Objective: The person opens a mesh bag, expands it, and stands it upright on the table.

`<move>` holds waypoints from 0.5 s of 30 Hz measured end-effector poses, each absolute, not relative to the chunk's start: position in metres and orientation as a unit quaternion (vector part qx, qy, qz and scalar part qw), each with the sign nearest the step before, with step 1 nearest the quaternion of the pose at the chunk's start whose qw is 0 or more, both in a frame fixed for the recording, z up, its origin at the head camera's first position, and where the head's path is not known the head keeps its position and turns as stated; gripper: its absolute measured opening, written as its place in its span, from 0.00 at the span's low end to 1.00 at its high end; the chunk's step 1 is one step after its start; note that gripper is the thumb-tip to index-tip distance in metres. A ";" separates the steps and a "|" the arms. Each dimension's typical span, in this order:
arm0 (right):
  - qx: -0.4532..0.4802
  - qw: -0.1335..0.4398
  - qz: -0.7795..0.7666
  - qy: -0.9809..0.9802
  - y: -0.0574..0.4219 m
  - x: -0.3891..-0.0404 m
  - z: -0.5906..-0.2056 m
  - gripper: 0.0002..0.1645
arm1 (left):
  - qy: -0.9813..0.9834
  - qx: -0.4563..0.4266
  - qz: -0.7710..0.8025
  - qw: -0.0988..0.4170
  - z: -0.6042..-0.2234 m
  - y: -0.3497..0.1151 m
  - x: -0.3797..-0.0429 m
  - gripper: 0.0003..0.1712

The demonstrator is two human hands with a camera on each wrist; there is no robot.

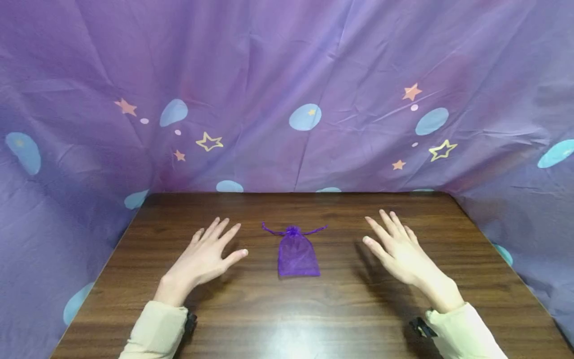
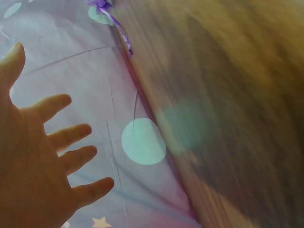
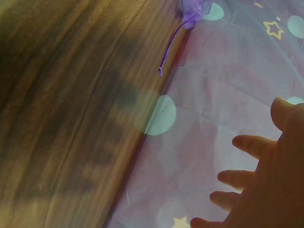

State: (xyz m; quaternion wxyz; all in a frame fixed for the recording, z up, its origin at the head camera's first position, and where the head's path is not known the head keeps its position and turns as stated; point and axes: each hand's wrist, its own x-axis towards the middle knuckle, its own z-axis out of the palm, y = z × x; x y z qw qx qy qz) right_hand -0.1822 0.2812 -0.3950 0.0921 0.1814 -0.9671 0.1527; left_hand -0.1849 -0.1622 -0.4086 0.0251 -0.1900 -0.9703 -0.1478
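A small purple organza drawstring bag lies flat on the wooden table, its gathered neck toward the back and its two cords spread left and right. To its left my left hand is held over the table, fingers straight and spread, holding nothing. My right hand mirrors it on the other side, fingers also extended and apart from the bag. Both wrist views catch part of the bag's neck and a cord at the top, with the left hand and right hand spread and bare.
The brown wood-grain table reaches back to a purple cloth printed with stars and blue ovals, which hangs behind it and along both sides. Light sleeves cover both forearms, with a dark device under the right wrist.
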 end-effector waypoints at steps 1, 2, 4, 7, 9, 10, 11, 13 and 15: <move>0.183 0.089 0.152 -0.967 0.280 -0.184 -0.395 0.35 | -0.969 -0.193 -0.151 0.022 -0.408 -0.160 -0.187 0.46; 0.185 0.088 0.152 -0.967 0.279 -0.186 -0.395 0.35 | -0.968 -0.197 -0.154 0.017 -0.407 -0.158 -0.188 0.46; 0.190 0.084 0.151 -0.966 0.277 -0.190 -0.396 0.35 | -0.966 -0.204 -0.159 0.007 -0.408 -0.154 -0.192 0.45; 0.200 0.080 0.153 -0.964 0.271 -0.196 -0.400 0.35 | -0.962 -0.214 -0.167 -0.010 -0.409 -0.149 -0.199 0.44; 0.209 0.079 0.153 -0.963 0.266 -0.200 -0.403 0.35 | -0.960 -0.223 -0.168 -0.018 -0.410 -0.146 -0.203 0.42; 0.212 0.078 0.156 -0.962 0.263 -0.201 -0.404 0.35 | -0.959 -0.228 -0.170 -0.020 -0.411 -0.144 -0.205 0.41; 0.217 0.078 0.158 -0.960 0.260 -0.203 -0.405 0.35 | -0.957 -0.233 -0.171 -0.021 -0.411 -0.142 -0.207 0.39; 0.229 0.079 0.160 -0.957 0.255 -0.206 -0.407 0.34 | -0.954 -0.243 -0.173 -0.020 -0.413 -0.138 -0.210 0.36; 0.242 0.082 0.163 -0.953 0.250 -0.209 -0.409 0.33 | -0.951 -0.250 -0.181 -0.023 -0.414 -0.134 -0.213 0.34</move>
